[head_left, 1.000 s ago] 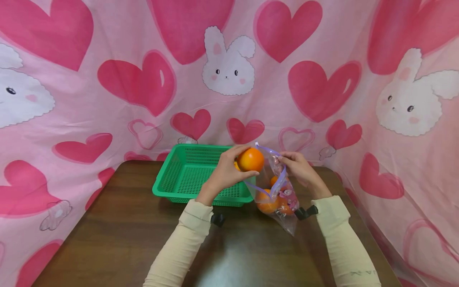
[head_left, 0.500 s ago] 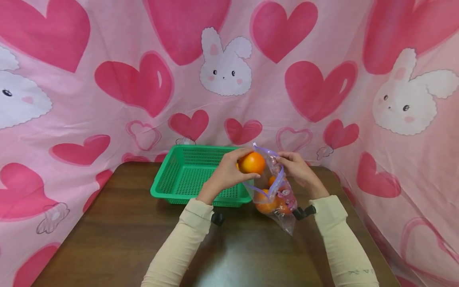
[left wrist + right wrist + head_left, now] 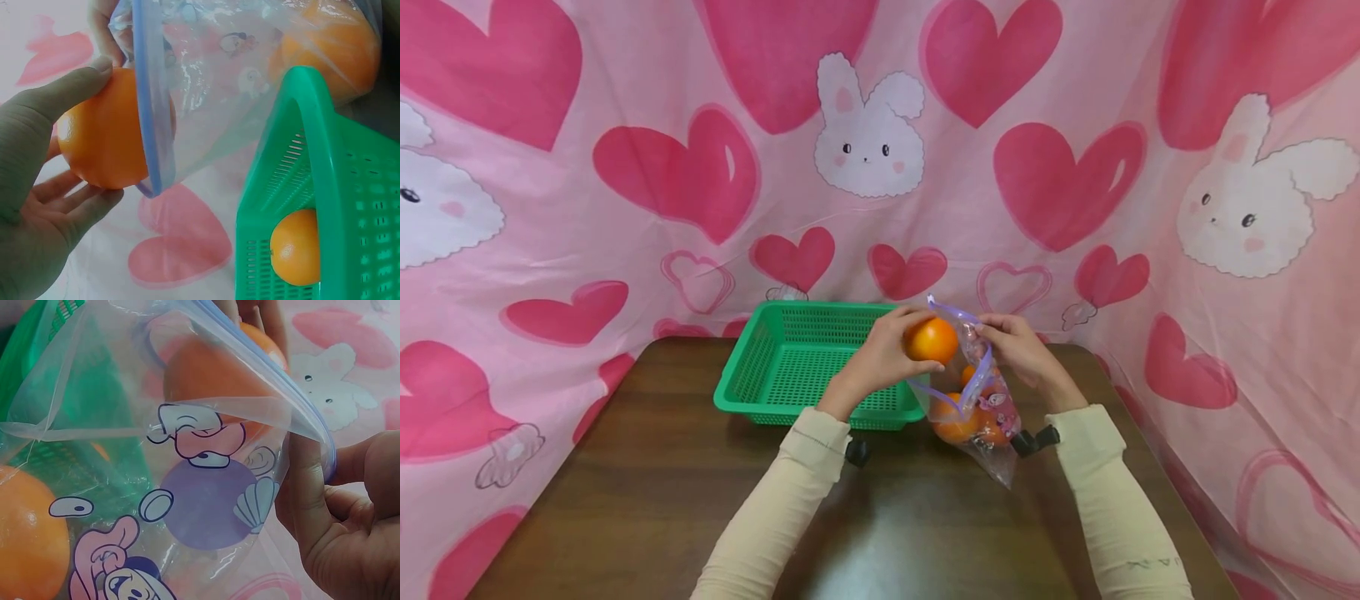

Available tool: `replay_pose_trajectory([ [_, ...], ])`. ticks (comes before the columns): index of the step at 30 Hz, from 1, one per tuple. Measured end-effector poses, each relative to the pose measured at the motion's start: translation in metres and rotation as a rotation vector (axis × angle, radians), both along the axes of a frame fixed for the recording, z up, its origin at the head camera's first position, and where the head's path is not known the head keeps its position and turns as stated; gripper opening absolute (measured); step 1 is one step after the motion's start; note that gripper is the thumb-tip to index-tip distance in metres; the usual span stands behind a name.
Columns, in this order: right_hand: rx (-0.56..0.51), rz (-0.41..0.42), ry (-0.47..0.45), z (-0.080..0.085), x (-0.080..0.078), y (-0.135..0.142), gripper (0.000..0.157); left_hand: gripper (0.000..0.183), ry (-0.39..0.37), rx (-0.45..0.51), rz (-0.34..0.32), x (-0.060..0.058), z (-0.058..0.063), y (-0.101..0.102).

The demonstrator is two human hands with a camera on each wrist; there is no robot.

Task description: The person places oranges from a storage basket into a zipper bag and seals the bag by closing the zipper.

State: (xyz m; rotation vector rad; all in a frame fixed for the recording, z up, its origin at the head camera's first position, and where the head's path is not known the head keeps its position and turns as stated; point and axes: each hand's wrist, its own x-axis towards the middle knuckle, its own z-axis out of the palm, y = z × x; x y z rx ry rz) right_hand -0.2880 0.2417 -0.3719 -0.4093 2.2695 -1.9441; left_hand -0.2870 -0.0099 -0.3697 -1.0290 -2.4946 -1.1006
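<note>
My left hand (image 3: pixel 882 352) holds an orange (image 3: pixel 103 131) between thumb and fingers at the mouth of a clear zip bag (image 3: pixel 997 406). In the left wrist view, the orange's right side sits inside the bag's purple zip rim (image 3: pixel 147 100). My right hand (image 3: pixel 1018 350) pinches the rim on the opposite side, keeping the mouth spread. Several oranges (image 3: pixel 957 423) lie low in the bag, seen through the printed plastic. Left of the bag stands a green basket (image 3: pixel 752 407); the left wrist view shows one orange (image 3: pixel 297 247) in it, which my left hand hides from the head view.
A brown wooden table (image 3: pixel 647 500) carries the basket and stretches toward me. Pink cloth (image 3: pixel 715 50) with hearts and rabbits hangs behind the table and along its sides. Black wrist cameras (image 3: pixel 1036 440) sit by both cuffs.
My left hand has brought the orange slightly right and down, further into the bag's mouth. The right hand keeps its pinch on the rim. The head view has shifted a little.
</note>
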Motion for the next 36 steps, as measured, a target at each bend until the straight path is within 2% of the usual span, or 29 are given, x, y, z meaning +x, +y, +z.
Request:
replay_pose_trajectory([
  [6, 0.001, -0.002, -0.005, -0.001, -0.001, 0.000, 0.034, 0.068, 0.012, -0.013, -0.046, -0.006, -0.004, 0.003],
  [13, -0.008, -0.011, -0.016, 0.000, -0.002, 0.001, 0.029, 0.066, 0.015, -0.007, -0.102, -0.010, -0.001, 0.008],
  [18, -0.019, -0.012, -0.010, 0.002, -0.002, 0.002, 0.033, 0.067, 0.033, -0.041, -0.097, -0.013, 0.001, 0.012],
  [24, -0.031, -0.013, -0.005, 0.004, -0.002, 0.003, 0.027, 0.068, 0.034, -0.073, -0.088, -0.014, 0.003, 0.014],
  [36, -0.013, -0.008, -0.005, 0.001, -0.003, -0.001, 0.030, 0.063, 0.028, -0.128, -0.068, -0.016, -0.004, 0.018],
])
